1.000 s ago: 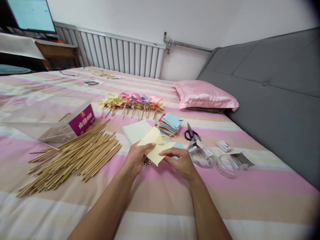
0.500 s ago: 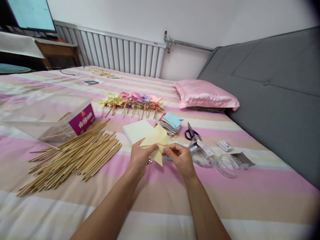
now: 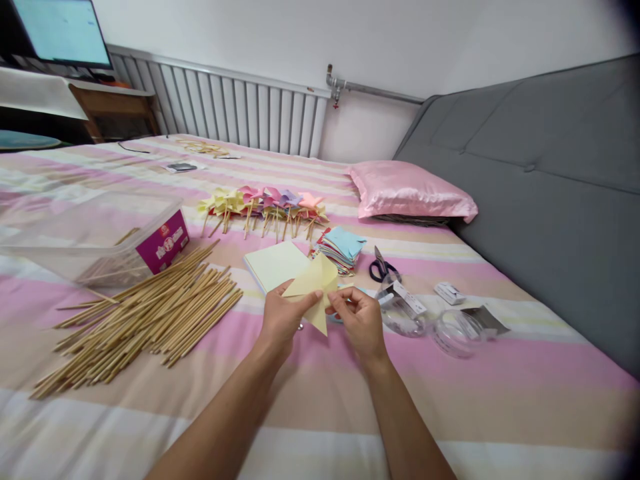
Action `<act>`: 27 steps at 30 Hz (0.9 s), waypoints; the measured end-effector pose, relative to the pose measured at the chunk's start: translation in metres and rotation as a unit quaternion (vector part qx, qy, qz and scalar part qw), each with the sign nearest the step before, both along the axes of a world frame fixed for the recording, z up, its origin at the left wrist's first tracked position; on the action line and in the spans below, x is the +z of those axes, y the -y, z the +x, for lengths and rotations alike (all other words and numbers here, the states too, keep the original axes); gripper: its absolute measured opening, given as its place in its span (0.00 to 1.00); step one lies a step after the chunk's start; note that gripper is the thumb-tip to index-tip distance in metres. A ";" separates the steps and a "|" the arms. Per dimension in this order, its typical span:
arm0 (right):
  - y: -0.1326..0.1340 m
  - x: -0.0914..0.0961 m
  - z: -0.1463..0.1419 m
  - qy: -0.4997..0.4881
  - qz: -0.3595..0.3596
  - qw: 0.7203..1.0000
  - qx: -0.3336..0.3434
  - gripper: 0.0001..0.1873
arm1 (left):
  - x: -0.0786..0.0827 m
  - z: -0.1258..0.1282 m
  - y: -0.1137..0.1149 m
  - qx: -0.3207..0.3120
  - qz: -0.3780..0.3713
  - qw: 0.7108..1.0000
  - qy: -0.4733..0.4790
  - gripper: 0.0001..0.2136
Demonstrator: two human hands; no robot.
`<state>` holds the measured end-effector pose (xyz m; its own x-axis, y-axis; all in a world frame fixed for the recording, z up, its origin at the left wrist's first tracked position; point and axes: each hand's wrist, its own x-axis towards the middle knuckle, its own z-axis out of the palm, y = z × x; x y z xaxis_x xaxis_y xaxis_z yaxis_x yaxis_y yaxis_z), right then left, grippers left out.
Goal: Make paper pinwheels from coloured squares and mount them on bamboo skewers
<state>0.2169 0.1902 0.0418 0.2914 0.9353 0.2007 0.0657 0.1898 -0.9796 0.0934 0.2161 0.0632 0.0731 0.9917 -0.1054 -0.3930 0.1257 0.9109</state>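
Note:
Both my hands hold a pale yellow paper piece [image 3: 315, 283] with folded flaps, just above the striped bed. My left hand [image 3: 283, 317] grips its left side with thumb on top. My right hand [image 3: 357, 320] pinches a flap at the paper's centre with fingertips. Right behind lies a stack of pale yellow square sheets [image 3: 275, 263]. A pile of cut coloured paper squares [image 3: 340, 248] sits beyond my right hand. A heap of bamboo sticks [image 3: 145, 313] lies left of my left hand.
A row of finished paper pinwheels [image 3: 265, 202] lies farther back. A clear plastic box with purple label [image 3: 95, 233] is at left. Scissors [image 3: 383, 267], small clear tubs [image 3: 435, 323] and a small white box [image 3: 449, 292] lie at right. Pink pillow [image 3: 410, 190], grey headboard, radiator behind.
Another flap of the yellow paper has been folded in to the centre. My right hand moved from the paper's right edge to its middle, and both hands shifted slightly forward.

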 end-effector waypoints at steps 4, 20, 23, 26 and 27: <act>0.000 0.000 0.000 0.003 -0.008 1.000 -0.010 0.13 | -0.001 0.000 0.000 -0.001 0.003 1.000 -0.019 0.19; 0.001 0.002 -0.001 -0.009 0.011 1.000 0.011 0.13 | -0.003 0.000 -0.001 -0.003 -0.015 1.000 -0.005 0.20; 0.001 0.002 -0.004 -0.076 0.026 0.997 0.010 0.17 | -0.001 0.000 -0.002 -0.006 -0.040 0.999 0.036 0.20; 0.000 0.002 -0.009 -0.154 0.034 0.987 0.001 0.30 | -0.001 0.001 -0.002 -0.013 -0.046 0.997 0.058 0.18; -0.001 0.002 -0.010 -0.174 0.027 0.984 -0.004 0.34 | -0.001 0.001 -0.002 -0.013 -0.048 0.997 0.061 0.18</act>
<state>0.2067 0.1909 0.0436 0.3593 0.9231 0.1374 -0.2695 0.2436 -0.9317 0.0945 0.2180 0.0623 0.1163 0.9750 -0.1892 -0.4962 0.2221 0.8393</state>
